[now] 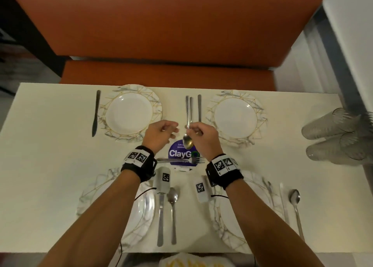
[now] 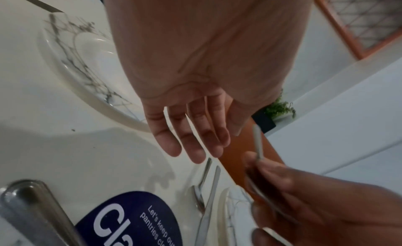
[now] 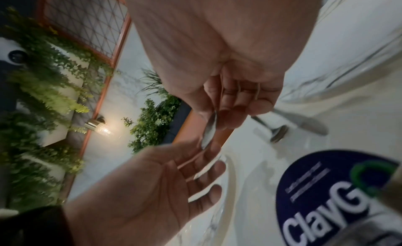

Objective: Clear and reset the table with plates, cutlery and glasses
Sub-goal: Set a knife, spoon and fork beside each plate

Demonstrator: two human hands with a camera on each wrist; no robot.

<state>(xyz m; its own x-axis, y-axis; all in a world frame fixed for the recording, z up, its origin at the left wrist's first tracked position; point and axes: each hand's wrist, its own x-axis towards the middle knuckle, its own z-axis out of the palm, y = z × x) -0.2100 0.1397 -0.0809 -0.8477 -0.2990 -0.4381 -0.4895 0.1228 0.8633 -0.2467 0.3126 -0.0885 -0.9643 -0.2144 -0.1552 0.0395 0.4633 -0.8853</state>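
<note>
My right hand point(image 1: 193, 130) pinches a steel spoon point(image 1: 188, 141) by its handle above the table's middle, bowl pointing toward me; the handle point(image 3: 209, 129) shows between its fingers. My left hand point(image 1: 171, 131) hovers just left of it, fingers straight point(image 2: 195, 146) and holding nothing. A second spoon point(image 1: 191, 109) and a knife point(image 1: 199, 107) lie beyond the hands, between two far plates point(image 1: 131, 113) point(image 1: 236, 117). A fork point(image 1: 181, 160) lies crosswise on a blue round sticker point(image 1: 177, 153). Both near plates point(image 1: 96, 196) point(image 1: 258, 184) are partly hidden by my forearms.
Clear glasses point(image 1: 339, 137) lie stacked on their sides at the right edge. A dark knife point(image 1: 96, 113) sits left of the far left plate. A knife point(image 1: 160, 216) and spoon point(image 1: 173, 206) lie between the near plates; more cutlery point(image 1: 295, 206) lies near right. An orange bench point(image 1: 161, 34) stands behind.
</note>
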